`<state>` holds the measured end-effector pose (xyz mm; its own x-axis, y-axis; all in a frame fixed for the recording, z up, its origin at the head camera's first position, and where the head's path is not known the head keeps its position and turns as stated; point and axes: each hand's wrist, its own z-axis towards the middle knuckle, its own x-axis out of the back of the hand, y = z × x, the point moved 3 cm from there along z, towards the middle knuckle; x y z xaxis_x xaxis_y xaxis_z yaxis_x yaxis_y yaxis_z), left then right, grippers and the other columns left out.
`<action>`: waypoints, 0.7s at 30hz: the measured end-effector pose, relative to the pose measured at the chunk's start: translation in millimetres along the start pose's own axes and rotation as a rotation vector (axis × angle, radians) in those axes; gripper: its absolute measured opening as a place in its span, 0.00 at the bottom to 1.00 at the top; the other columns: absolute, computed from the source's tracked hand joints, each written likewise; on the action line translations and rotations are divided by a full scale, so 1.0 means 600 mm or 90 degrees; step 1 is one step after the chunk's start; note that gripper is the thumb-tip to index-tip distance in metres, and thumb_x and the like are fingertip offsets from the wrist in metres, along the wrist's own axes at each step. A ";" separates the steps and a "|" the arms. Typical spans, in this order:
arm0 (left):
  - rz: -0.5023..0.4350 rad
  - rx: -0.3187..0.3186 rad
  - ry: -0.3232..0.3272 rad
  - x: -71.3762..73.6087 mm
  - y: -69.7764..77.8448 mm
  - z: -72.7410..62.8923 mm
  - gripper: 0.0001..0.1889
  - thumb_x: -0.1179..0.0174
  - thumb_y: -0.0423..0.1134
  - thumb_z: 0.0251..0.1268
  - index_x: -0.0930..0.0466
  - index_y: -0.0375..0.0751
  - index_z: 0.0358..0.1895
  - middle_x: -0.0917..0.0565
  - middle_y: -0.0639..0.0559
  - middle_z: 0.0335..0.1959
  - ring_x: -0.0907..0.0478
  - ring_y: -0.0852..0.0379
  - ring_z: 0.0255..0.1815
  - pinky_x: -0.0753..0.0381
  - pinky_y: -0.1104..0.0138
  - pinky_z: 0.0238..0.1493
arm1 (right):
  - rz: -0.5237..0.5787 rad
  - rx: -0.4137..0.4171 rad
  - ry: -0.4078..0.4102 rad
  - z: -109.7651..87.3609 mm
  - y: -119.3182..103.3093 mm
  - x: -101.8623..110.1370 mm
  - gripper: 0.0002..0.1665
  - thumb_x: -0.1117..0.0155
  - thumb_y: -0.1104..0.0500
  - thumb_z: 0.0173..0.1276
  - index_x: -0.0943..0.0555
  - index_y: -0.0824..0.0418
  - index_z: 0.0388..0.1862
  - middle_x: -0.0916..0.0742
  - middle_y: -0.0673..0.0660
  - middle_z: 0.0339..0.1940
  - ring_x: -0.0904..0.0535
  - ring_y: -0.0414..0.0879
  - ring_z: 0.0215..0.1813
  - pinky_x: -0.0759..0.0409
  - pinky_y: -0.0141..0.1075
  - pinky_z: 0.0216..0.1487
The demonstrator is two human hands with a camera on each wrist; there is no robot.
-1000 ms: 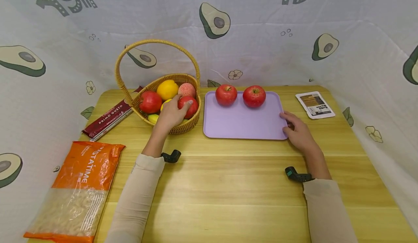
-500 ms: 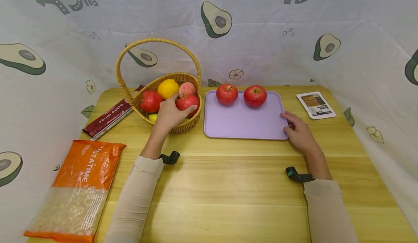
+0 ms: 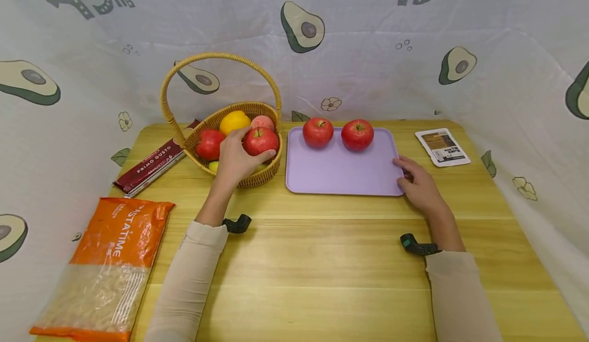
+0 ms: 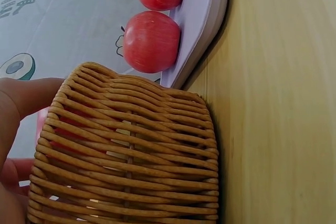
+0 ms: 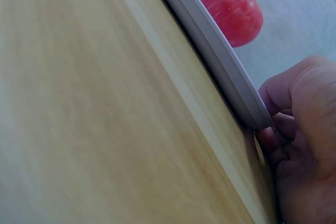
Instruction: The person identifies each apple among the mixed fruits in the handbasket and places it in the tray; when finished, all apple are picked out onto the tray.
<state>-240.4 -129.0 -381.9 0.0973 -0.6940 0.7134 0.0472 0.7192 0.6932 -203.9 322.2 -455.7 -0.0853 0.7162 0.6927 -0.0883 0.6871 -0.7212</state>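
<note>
My left hand (image 3: 236, 160) reaches into the wicker basket (image 3: 263, 179) and grips a red apple (image 3: 261, 140), thumb in front and fingers behind it. In the left wrist view the basket's wall (image 4: 126, 145) hides most of that apple. Around it in the basket lie a red fruit (image 3: 209, 145), a yellow fruit (image 3: 235, 122), a pinkish peach-like fruit (image 3: 263, 122) and something yellow-green, partly covered. At the lilac tray's (image 3: 340, 173) right edge, my right hand (image 3: 421, 186) pinches the rim. Two red apples, one left (image 3: 318, 132) and one right (image 3: 357, 135), sit along the tray's back.
Behind the basket's left side lies a dark red spaghetti pack (image 3: 156, 165). An orange and clear pasta bag (image 3: 108, 268) covers the table's left front. A small white packet (image 3: 443, 147) lies right of the tray. The basket's tall handle (image 3: 221, 55) arches above the fruit.
My left hand has shifted its hold on the apple, which now sits slightly higher and shows its stem and more of its top. The right hand stays on the tray's edge.
</note>
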 end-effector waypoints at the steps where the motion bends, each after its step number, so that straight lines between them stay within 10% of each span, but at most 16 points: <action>1: -0.005 -0.005 0.007 0.000 -0.001 -0.001 0.47 0.24 0.58 0.53 0.31 0.42 0.75 0.28 0.41 0.73 0.37 0.37 0.74 0.32 0.41 0.73 | 0.001 -0.001 0.000 0.000 0.000 0.000 0.32 0.50 0.67 0.76 0.35 0.71 0.77 0.38 0.71 0.82 0.43 0.71 0.81 0.42 0.66 0.77; 21: -0.054 -0.108 0.110 0.013 0.004 -0.015 0.43 0.22 0.57 0.49 0.26 0.48 0.70 0.25 0.46 0.70 0.32 0.41 0.72 0.31 0.40 0.71 | 0.003 -0.001 -0.004 0.000 0.000 -0.002 0.32 0.51 0.68 0.76 0.36 0.71 0.78 0.39 0.72 0.82 0.47 0.72 0.82 0.46 0.67 0.78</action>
<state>-230.6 -132.5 -375.5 0.2533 -0.7461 0.6157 0.2272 0.6646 0.7118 -204.0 321.5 -456.3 -0.0925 0.7183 0.6895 -0.0860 0.6842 -0.7243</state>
